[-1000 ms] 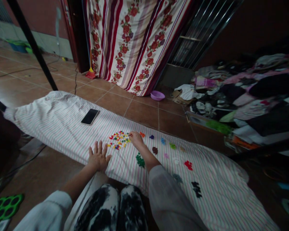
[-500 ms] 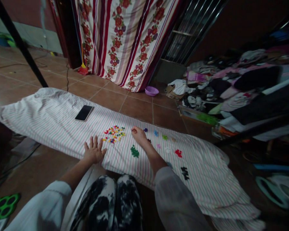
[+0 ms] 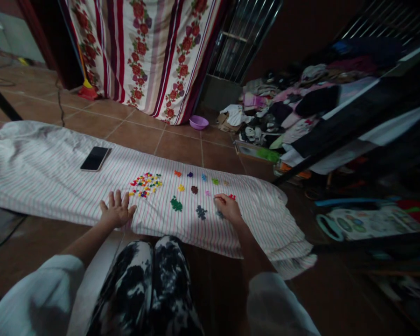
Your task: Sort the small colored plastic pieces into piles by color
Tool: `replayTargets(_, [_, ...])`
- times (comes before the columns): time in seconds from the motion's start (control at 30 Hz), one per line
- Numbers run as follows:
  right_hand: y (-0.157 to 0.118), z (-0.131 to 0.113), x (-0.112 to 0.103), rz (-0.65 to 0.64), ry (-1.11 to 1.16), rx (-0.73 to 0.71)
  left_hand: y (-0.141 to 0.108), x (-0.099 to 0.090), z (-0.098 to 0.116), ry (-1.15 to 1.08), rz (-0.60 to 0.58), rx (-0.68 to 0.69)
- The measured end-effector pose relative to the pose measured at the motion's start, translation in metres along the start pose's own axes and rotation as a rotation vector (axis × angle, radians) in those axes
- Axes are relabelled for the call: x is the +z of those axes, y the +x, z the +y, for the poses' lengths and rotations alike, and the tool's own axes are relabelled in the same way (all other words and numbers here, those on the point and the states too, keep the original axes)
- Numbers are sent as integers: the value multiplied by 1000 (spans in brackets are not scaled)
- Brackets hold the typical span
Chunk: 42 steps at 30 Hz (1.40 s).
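On the striped cloth (image 3: 73,186), my left hand (image 3: 116,212) lies with fingers spread, just in front of a heap of small mixed-colour pieces (image 3: 146,185). My right hand (image 3: 230,208) has its fingertips pinched together over the sorted side; anything between them is too small to make out. Close by it are a pink cluster (image 3: 207,193), a red cluster (image 3: 232,197) partly behind the hand, and a dark grey cluster (image 3: 201,212). Green pieces (image 3: 176,203), yellow pieces (image 3: 181,188) and brown pieces (image 3: 194,189) lie between my hands.
A phone (image 3: 95,158) rests on the cloth at the left. Orange (image 3: 177,173), dark blue (image 3: 190,174), light blue (image 3: 204,177) and lime pieces (image 3: 215,181) form a back row. Beyond are a purple basin (image 3: 199,122), a floral curtain (image 3: 143,56) and piled clothes (image 3: 287,107).
My right hand has moved right, from beside the mixed heap to the sorted clusters, still pinched. My left hand stays spread near the heap. The camera view has turned right.
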State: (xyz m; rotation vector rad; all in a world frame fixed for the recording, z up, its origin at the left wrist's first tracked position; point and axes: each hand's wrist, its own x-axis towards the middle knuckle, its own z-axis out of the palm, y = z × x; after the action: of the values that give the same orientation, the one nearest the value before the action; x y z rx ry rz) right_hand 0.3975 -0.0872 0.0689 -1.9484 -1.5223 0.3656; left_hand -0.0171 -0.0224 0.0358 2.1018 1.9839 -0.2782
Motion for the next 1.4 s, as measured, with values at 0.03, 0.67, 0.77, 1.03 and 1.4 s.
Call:
replayTargets(0.03, [-7, 8, -2, 13, -26, 10, 0, 0, 0, 2, -3, 0])
replayTargets(0.67, [-41, 36, 13, 146, -38, 45, -2, -2, 1, 11, -3, -12])
replayTargets(0.77, [-38, 24, 26, 96, 41, 8, 0, 0, 0, 15, 1, -11])
replayTargets(1.03, [-29, 11, 54, 35, 9, -65, -1, -4, 2, -7, -23, -32])
replayTargets(1.4, [-32, 16, 63, 48, 102, -50, -6, -8, 5, -1, -4, -22])
